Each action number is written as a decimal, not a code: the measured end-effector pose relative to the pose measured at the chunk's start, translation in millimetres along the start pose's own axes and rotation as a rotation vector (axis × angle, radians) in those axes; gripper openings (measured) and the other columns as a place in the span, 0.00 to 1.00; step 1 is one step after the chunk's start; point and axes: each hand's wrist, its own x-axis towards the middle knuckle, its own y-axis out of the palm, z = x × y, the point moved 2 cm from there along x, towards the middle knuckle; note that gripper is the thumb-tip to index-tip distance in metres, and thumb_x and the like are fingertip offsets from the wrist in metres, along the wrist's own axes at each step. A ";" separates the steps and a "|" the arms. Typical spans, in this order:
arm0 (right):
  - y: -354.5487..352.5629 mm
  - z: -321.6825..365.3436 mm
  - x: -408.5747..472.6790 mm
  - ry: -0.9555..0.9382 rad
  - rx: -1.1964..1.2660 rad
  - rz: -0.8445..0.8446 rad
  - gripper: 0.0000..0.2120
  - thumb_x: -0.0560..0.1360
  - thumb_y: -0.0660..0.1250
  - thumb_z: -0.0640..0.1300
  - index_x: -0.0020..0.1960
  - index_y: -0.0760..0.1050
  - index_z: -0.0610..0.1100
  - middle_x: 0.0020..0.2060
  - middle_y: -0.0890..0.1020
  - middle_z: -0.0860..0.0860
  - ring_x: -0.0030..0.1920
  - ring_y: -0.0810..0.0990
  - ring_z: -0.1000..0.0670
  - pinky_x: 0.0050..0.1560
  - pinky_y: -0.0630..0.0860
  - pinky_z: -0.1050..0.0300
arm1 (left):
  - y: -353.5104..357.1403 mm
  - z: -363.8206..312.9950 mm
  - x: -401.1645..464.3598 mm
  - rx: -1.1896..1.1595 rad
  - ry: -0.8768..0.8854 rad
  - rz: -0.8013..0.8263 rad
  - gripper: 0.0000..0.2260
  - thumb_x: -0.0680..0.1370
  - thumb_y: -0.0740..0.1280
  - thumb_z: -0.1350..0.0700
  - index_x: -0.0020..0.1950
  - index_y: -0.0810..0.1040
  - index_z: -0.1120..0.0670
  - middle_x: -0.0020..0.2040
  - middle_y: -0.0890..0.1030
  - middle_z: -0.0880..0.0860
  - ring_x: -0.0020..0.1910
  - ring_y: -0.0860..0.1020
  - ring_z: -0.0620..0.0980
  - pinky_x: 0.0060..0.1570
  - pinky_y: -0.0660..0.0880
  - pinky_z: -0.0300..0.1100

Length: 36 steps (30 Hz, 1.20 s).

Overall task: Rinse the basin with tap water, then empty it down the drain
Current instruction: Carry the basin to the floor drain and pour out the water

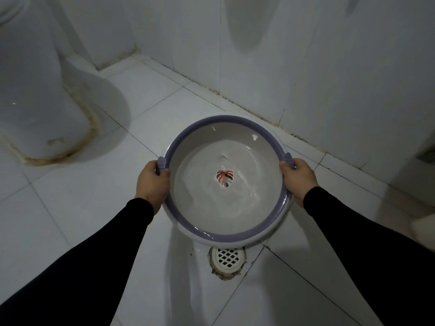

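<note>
A round white basin (227, 177) with a purple rim is held in the air over the tiled bathroom floor (94, 180), carried at opposite sides of its rim. The left hand (154, 182) grips the rim on the left, fingers curled round the edge beside a small purple lug (161, 161); the right hand (298, 178) grips the rim on the right in the same way beside the matching lug (287, 158). Both arms wear black sleeves (94, 267).

Shallow water (235, 201) lies in the bottom of the basin, rippled, over a pink leaf print (224, 178) at the centre. The near edge of the basin hangs just above and slightly beyond the floor drain (227, 257), a round white grate set where four tiles meet; the top of the grate is hidden by the rim. The tiles around the drain look wet and glossy.

To the left, well apart from the basin, stands the stained base of a white toilet (35, 102), with open floor between. Behind and to the right the tiled wall (329, 67) meets the floor along a dark grout line that passes near the far edge of the basin.
</note>
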 end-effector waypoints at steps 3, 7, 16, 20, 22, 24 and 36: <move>0.3 0.4 -0.6 -0.010 0.005 -0.003 0.11 0.78 0.61 0.52 0.49 0.72 0.44 0.37 0.75 0.50 0.36 0.73 0.53 0.35 0.68 0.60 | 0.5 1.1 -0.7 -0.029 -0.016 0.004 0.11 0.81 0.59 0.51 0.58 0.75 0.55 0.47 0.78 0.51 0.43 0.75 0.50 0.44 0.70 0.43; 0.1 0.7 -2.2 -0.025 0.007 -0.003 0.11 0.78 0.61 0.52 0.41 0.71 0.46 0.35 0.75 0.49 0.35 0.73 0.51 0.34 0.69 0.60 | 1.0 1.4 -1.1 -0.056 -0.024 -0.001 0.11 0.81 0.60 0.52 0.58 0.75 0.56 0.43 0.76 0.47 0.42 0.75 0.48 0.44 0.70 0.42; -0.5 1.1 -4.3 -0.026 0.019 -0.015 0.16 0.78 0.59 0.57 0.46 0.72 0.44 0.37 0.76 0.49 0.37 0.75 0.51 0.34 0.69 0.61 | 2.7 2.3 -1.8 -0.079 -0.015 0.002 0.10 0.81 0.59 0.48 0.54 0.73 0.53 0.47 0.78 0.52 0.45 0.76 0.52 0.47 0.74 0.46; -2.3 0.4 -5.8 -0.012 0.006 -0.010 0.20 0.78 0.57 0.60 0.49 0.73 0.43 0.39 0.77 0.49 0.38 0.75 0.51 0.35 0.70 0.59 | 2.9 3.4 -2.5 -0.071 -0.008 -0.007 0.14 0.81 0.58 0.48 0.58 0.75 0.55 0.46 0.77 0.51 0.45 0.76 0.51 0.45 0.71 0.43; -2.5 0.5 -5.9 -0.009 -0.005 -0.007 0.21 0.77 0.56 0.60 0.48 0.73 0.43 0.38 0.76 0.49 0.37 0.75 0.51 0.35 0.70 0.59 | 3.2 4.3 -2.5 -0.068 -0.005 -0.009 0.14 0.81 0.58 0.48 0.59 0.74 0.56 0.46 0.78 0.51 0.44 0.76 0.51 0.45 0.71 0.43; -2.9 0.3 -5.9 -0.003 -0.012 -0.010 0.21 0.77 0.56 0.61 0.48 0.73 0.42 0.38 0.76 0.48 0.37 0.75 0.50 0.35 0.70 0.59 | 3.6 5.1 -2.1 -0.072 -0.010 -0.012 0.14 0.81 0.58 0.47 0.58 0.74 0.55 0.46 0.78 0.51 0.43 0.76 0.50 0.44 0.71 0.42; -2.1 -2.0 -5.9 0.008 -0.034 -0.022 0.22 0.77 0.55 0.62 0.49 0.73 0.43 0.38 0.76 0.50 0.37 0.75 0.52 0.33 0.68 0.60 | 3.9 6.4 -3.6 -0.048 0.002 -0.042 0.12 0.81 0.58 0.48 0.57 0.74 0.54 0.46 0.77 0.50 0.45 0.75 0.51 0.46 0.69 0.43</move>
